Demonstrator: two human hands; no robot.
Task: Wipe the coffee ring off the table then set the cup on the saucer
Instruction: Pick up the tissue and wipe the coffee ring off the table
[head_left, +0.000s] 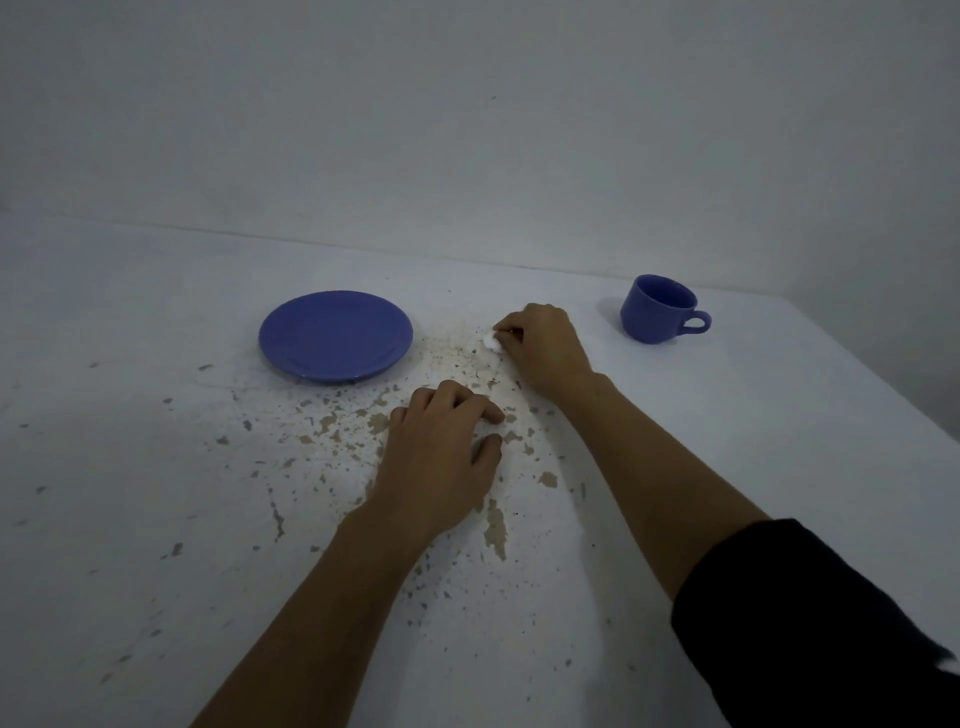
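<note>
Two hands, left hand (441, 457), right hand (545, 348); one saucer (335, 335); one cup (660, 309).

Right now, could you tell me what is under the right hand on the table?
A small white wad pokes out from under the right hand, pinched in its fingertips against the brown-speckled table. The hand covers the rest of the wad and the surface beneath.

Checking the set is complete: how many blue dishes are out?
2: the saucer left of the hands, the cup at far right. None seems hidden.
</note>
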